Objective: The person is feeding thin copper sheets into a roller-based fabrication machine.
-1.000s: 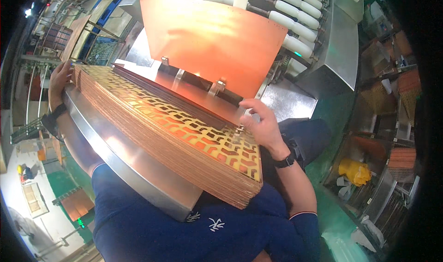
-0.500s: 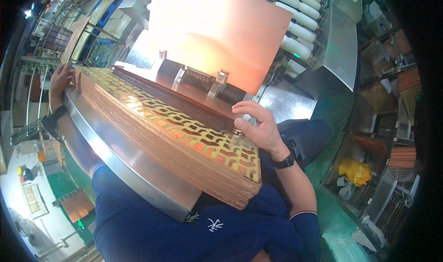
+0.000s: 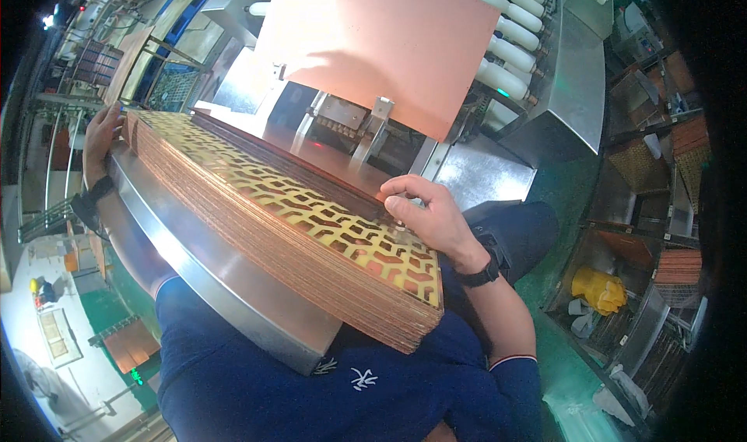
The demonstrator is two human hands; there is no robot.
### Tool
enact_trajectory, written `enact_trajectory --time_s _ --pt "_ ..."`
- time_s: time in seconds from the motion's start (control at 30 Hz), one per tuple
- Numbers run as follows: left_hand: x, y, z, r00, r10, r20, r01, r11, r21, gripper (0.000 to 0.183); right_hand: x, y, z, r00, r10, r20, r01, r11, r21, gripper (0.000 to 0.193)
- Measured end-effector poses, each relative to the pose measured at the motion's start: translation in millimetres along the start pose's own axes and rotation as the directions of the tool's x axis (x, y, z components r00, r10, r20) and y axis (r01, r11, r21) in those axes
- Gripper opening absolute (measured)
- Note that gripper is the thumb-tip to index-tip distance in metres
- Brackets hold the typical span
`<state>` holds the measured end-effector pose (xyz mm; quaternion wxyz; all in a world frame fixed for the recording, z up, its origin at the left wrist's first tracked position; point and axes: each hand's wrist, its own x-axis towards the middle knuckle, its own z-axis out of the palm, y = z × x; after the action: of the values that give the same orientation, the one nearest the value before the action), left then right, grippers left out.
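Copper sheet [image 3: 381,49] has shifted from the stack [image 3: 276,220].

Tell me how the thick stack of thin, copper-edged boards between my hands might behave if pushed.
The thick stack of thin, copper-edged boards is probably heavy, given its many tightly layered sheets. Individual boards might slide, since their edges look slightly uneven and no strap shows around them.

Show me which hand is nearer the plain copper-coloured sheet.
The right hand, at the right end of the patterned stack, is nearer the sheet; the left hand, at the left end, is farther.
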<state>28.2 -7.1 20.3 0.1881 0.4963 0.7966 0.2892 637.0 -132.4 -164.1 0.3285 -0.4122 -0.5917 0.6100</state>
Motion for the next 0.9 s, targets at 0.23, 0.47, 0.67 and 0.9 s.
enact_trajectory --time_s 0.23,0.47,0.67,0.9 --pt "1.9 -3.5 -2.3 0.999 -0.025 0.020 0.026 0.999 -0.022 0.056 3.9 -7.8 -1.9 0.989 0.117 -0.089 -0.096 0.973 0.210 0.029" --pt "15.6 -16.0 -6.4 1.000 -0.017 0.010 0.017 1.000 0.001 0.060 9.4 8.4 -11.4 0.924 -0.177 -0.340 0.152 0.983 -0.098 0.034" --pt "20.6 -26.5 -6.7 1.000 0.008 0.012 -0.008 1.000 0.015 0.061 12.1 25.7 -7.4 0.873 -0.220 -0.436 0.111 0.959 -0.261 0.022" --pt "22.5 -29.6 -7.9 0.999 0.040 0.012 -0.040 0.999 0.006 0.060 6.0 26.1 -3.6 0.855 -0.356 -0.378 0.184 0.889 -0.420 0.015"
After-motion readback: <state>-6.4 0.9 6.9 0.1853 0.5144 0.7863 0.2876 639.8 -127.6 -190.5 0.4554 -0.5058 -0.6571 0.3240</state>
